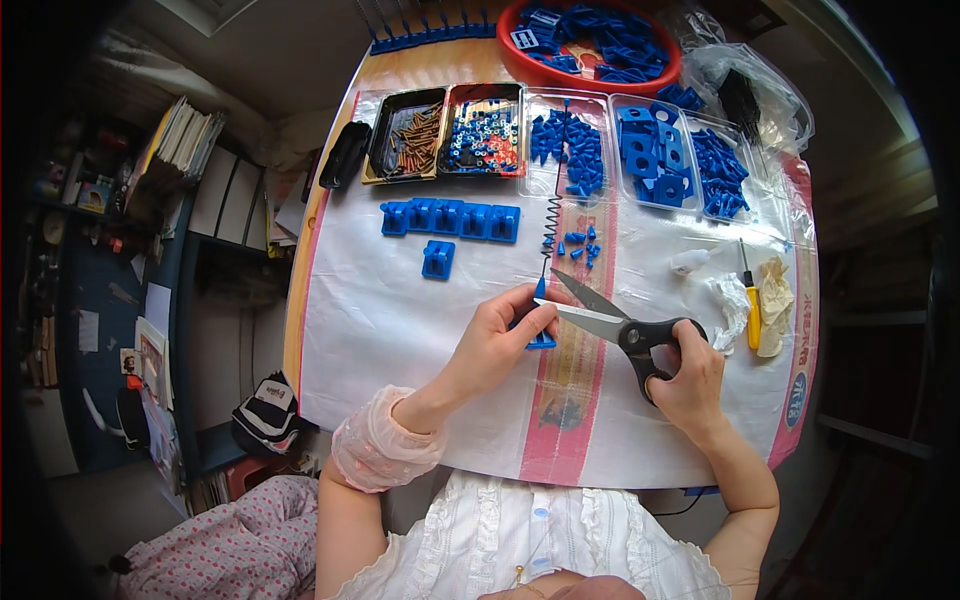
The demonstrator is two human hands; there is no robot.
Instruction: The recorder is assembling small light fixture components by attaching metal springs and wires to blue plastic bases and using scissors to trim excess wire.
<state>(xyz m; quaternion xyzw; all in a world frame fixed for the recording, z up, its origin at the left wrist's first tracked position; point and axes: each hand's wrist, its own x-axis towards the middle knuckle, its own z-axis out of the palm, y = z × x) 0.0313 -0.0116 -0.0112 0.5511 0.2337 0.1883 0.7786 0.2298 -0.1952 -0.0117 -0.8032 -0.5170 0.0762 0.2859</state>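
Note:
My left hand [497,335] is closed on a blue plastic base [541,339], partly hidden by my fingers. From it rises a blue cone [540,288], and a thin black coiled wire [552,225] runs on from the cone toward the far trays. My right hand [690,375] grips the black handles of a pair of scissors [640,338]. The scissors' blades are spread, one tip close to the cone and the lower blade passing by my left fingertips. Several loose blue cones [577,238] lie just beyond the blades.
Trays of brass-coloured screws [413,140], small nuts [480,135], blue cones [585,150] and flat blue parts [655,150] line the far side. A red basin [510,55] stands behind. Blue blocks [450,218] sit at left; a yellow-handled screwdriver [753,318] and crumpled paper [773,300] at right.

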